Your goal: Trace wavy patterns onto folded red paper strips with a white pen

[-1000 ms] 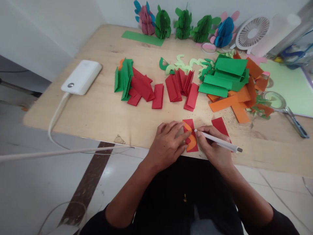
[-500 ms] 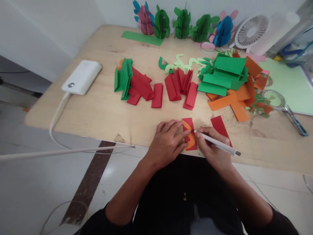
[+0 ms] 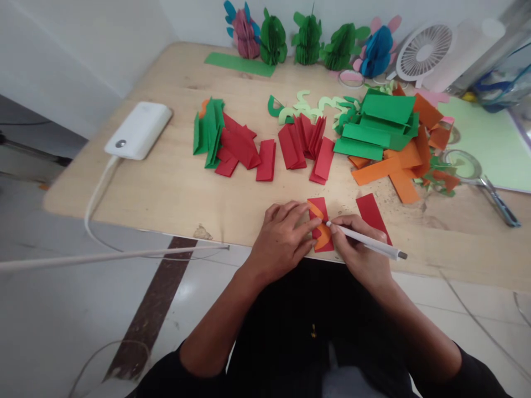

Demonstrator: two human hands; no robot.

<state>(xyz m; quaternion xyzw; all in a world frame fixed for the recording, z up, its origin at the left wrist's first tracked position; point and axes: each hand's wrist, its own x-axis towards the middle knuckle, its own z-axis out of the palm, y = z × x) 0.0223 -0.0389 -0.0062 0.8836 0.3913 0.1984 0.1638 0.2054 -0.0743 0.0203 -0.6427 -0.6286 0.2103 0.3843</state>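
My left hand (image 3: 279,239) lies with its fingers stretched out, pressing an orange curved paper piece (image 3: 322,239) onto a folded red paper strip (image 3: 318,203) at the table's front edge. My right hand (image 3: 367,260) is closed round a white pen (image 3: 367,240). The pen's tip touches down at the orange piece's inner notch, close to my left fingertips. Beyond my right fingers lies another red paper strip (image 3: 372,213), partly covered by that hand.
Folded red papers (image 3: 240,148) and green papers (image 3: 211,132) lie behind my hands. More green papers (image 3: 369,135) and orange strips (image 3: 404,185) sit to the right, near a cutter (image 3: 500,203). A white power bank (image 3: 139,130) with a cable is left. Paper figures (image 3: 309,38) and a fan (image 3: 425,51) line the wall.
The pen tip has shifted very slightly along the orange piece's edge. The view has moved a little; both hands keep nearly the same pose.
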